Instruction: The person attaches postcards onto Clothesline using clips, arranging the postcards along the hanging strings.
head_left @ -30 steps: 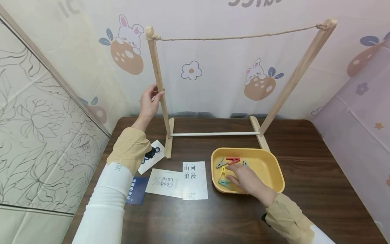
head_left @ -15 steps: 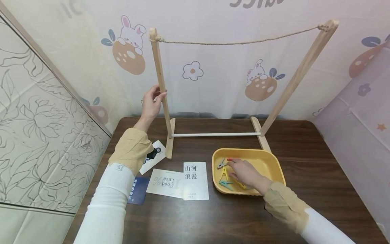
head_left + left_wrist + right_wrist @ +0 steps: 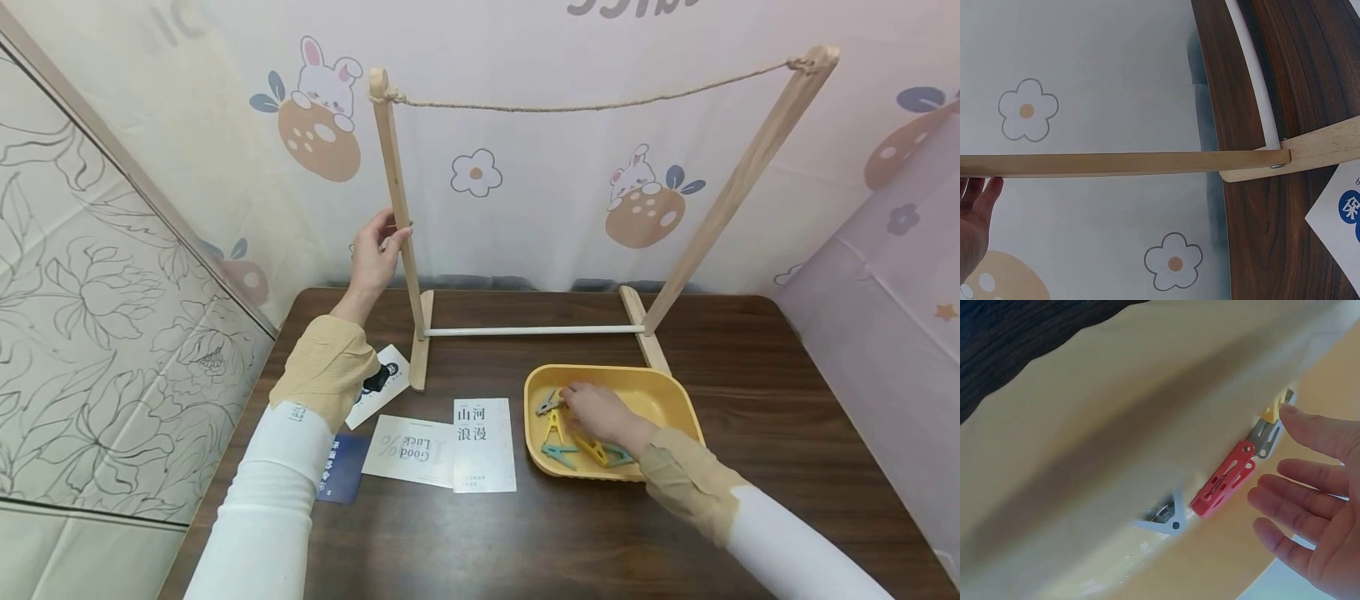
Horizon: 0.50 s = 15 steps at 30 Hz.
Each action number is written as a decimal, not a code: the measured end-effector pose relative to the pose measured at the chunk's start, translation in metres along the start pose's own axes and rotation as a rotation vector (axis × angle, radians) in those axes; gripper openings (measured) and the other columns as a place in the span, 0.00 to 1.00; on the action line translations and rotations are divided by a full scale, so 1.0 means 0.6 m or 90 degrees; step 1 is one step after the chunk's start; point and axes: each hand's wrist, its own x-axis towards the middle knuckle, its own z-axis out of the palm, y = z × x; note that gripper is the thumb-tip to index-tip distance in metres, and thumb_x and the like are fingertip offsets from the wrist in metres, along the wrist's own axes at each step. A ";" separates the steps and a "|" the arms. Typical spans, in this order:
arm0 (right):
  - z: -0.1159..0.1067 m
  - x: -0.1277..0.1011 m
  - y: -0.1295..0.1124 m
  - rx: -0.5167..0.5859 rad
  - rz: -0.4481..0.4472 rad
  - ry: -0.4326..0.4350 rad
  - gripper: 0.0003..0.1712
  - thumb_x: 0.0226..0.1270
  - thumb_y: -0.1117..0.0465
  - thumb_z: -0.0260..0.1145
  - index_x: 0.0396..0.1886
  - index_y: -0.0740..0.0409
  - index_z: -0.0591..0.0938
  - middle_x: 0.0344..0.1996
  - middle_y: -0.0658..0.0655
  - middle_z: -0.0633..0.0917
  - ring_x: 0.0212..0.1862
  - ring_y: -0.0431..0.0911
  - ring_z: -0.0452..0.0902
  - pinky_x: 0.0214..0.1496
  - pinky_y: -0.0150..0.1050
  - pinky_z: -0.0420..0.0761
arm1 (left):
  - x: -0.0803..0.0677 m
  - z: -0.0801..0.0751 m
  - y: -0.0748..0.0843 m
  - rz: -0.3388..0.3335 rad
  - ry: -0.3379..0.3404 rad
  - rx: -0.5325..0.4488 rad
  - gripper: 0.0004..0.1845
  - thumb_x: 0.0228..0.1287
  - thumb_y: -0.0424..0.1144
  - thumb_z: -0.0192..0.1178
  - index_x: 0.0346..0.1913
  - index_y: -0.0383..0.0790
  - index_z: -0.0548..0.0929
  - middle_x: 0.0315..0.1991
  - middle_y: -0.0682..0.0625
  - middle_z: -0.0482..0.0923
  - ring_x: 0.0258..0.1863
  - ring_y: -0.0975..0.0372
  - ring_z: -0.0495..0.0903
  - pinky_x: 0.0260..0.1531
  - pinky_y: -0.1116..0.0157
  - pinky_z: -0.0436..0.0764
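Yellow plastic surrounds your right hand point(image 3: 596, 410): it sits inside the yellow tray point(image 3: 675, 398) on the dark wooden bench point(image 3: 750, 467), fingers spread and relaxed, gripping nothing. In the right wrist view your fingertips point(image 3: 1291, 415) hover just beside the red clothespin point(image 3: 1224, 479), which lies against the tray's wall next to a grey clothespin point(image 3: 1266, 434) and a pale blue one point(image 3: 1163, 519). From the head view, a yellow clothespin point(image 3: 553, 425) and a teal clothespin point(image 3: 558, 454) lie in the tray near your wrist.

Your left hand point(image 3: 375, 254) is raised well apart from the tray, its fingers curled around the left post of the wooden rack point(image 3: 397, 217). A twine line point(image 3: 585, 106) runs between the rack's two posts, and a white rod point(image 3: 532, 330) joins their feet.

Several printed cards point(image 3: 483, 442) lie flat on the bench between the rack's left foot and the tray, just beside your left sleeve point(image 3: 322, 371).
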 end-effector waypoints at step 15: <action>0.016 0.014 0.011 -0.058 0.001 -0.012 0.12 0.48 0.62 0.69 0.31 0.61 0.77 0.28 0.56 0.75 0.32 0.50 0.72 0.31 0.44 0.74 | 0.000 0.000 -0.001 0.003 0.001 0.007 0.15 0.62 0.26 0.50 0.50 0.22 0.70 0.44 0.32 0.72 0.45 0.49 0.72 0.45 0.57 0.73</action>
